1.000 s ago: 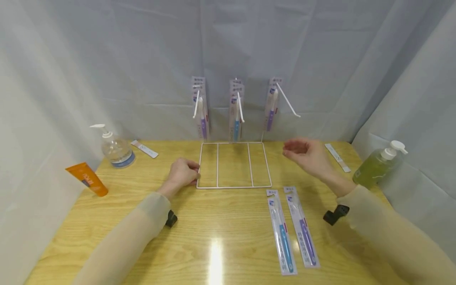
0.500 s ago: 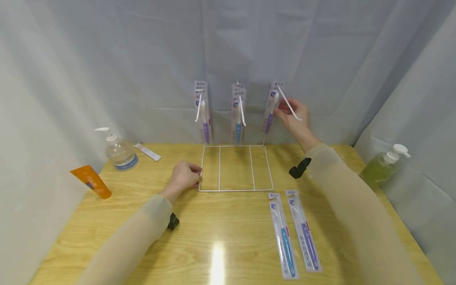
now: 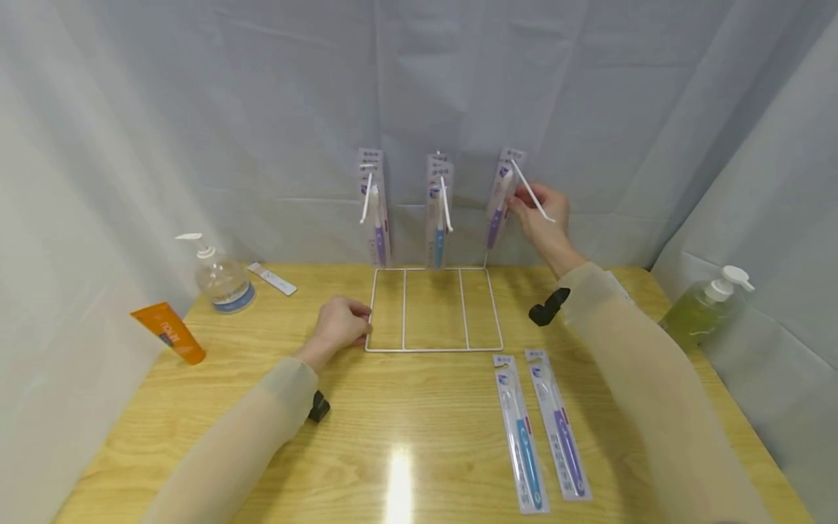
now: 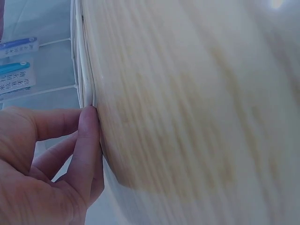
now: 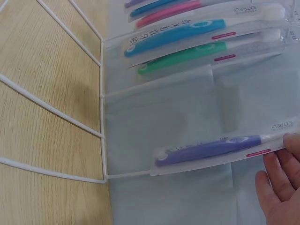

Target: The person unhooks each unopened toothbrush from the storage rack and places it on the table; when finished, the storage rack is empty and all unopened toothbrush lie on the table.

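A white wire display rack (image 3: 432, 351) stands at the back of the table, with three hooks carrying packaged toothbrushes. My left hand (image 3: 338, 322) pinches the left side of its base between thumb and fingers; in the left wrist view the fingertips (image 4: 88, 117) meet at the wire. On the right hook hangs a purple toothbrush in its clear pack (image 3: 500, 200). My right hand (image 3: 543, 218) holds that pack (image 5: 206, 154) by its right edge, thumb in front, and the pack leans slightly. Purple and blue toothbrush packs (image 3: 375, 211) (image 3: 439, 218) hang from the left and middle hooks.
Two toothbrush packs, one blue (image 3: 524, 437) and one purple (image 3: 559, 429), lie front right of the rack. Left stand an orange tube (image 3: 170, 333) and a clear pump bottle (image 3: 222, 280); a green pump bottle (image 3: 700, 309) is at right. A slim white packet (image 3: 271, 279) lies behind.
My right hand has risen from beside the rack to the purple toothbrush on the right hook and taken its pack by the edge. The left hand keeps its place on the base.
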Demonstrator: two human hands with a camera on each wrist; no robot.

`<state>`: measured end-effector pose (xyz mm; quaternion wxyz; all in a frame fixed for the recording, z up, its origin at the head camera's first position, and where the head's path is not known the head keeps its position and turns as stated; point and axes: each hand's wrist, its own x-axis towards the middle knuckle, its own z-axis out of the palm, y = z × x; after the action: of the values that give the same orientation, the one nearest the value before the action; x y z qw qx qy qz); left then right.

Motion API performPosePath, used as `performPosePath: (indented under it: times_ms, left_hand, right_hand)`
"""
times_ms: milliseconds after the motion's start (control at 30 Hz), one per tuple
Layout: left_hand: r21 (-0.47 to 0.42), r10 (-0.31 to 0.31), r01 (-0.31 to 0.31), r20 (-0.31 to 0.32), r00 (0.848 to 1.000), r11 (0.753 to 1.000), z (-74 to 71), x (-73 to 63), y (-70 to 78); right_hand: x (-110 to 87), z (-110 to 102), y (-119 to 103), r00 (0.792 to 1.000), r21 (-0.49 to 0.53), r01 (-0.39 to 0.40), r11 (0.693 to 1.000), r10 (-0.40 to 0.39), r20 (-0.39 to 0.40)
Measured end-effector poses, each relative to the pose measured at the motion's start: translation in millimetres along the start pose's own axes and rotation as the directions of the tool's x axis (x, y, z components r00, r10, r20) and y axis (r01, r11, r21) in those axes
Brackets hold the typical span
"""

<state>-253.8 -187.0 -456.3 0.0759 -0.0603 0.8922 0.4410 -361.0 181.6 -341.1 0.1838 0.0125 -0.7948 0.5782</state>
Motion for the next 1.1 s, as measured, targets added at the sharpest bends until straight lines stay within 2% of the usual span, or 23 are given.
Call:
performPosePath:
  times_ms: [200, 333, 400, 567, 667, 767, 867, 1000, 1100]
  left_hand:
    - [-0.003, -0.003, 0.003, 0.000, 1.000, 1.000, 0.1, 2.3, 1.1]
    - [-0.016, -0.009, 0.009, -0.004, 1.000, 1.000, -0.8, 5.4, 2.9]
    - [-0.024, -0.013, 0.013, -0.003, 1.000, 1.000, -1.0, 6.3, 3.7]
    - [-0.019, -0.013, 0.013, 0.000, 1.000, 1.000, -1.8, 6.8, 4.8]
    - [-0.014, -0.011, 0.011, -0.001, 1.000, 1.000, -2.6, 6.5, 5.0]
    - [-0.009, -0.014, 0.014, 0.001, 1.000, 1.000, -3.6, 6.4, 5.3]
    - [-0.009, -0.019, 0.019, 0.003, 1.000, 1.000, -3.8, 7.3, 5.3]
    - [-0.018, -0.016, 0.016, 0.000, 1.000, 1.000, -3.3, 9.1, 4.6]
    - [-0.023, -0.014, 0.014, -0.001, 1.000, 1.000, -3.2, 9.2, 4.5]
  right_hand:
    - [-2.5, -17.3, -2.4, 0.999, 0.086, 0.021, 0.996, -0.017, -0.039]
    - [-8.5, -37.1, -3.0, 0.994, 0.165, -0.012, 0.986, 0.030, -0.107]
    - [-16.1, -47.0, -1.6, 0.992, 0.183, -0.035, 0.982, 0.056, -0.110]
    - [-51.8, -64.3, 7.3, 0.992, 0.167, -0.125, 0.978, 0.123, 0.024]
    - [-81.6, -63.7, 15.5, 0.978, 0.119, -0.174, 0.978, 0.157, 0.137]
    - [-114.1, -56.2, 23.0, 0.942, 0.088, -0.246, 0.965, 0.217, 0.256]
    - [-145.0, -45.4, 30.6, 0.880, 0.047, -0.342, 0.938, 0.303, 0.365]
    - [-179.4, -30.7, 40.3, 0.791, -0.025, -0.437, 0.899, 0.397, 0.466]
    - [-200.0, -22.8, 46.2, 0.742, -0.072, -0.468, 0.881, 0.435, 0.511]
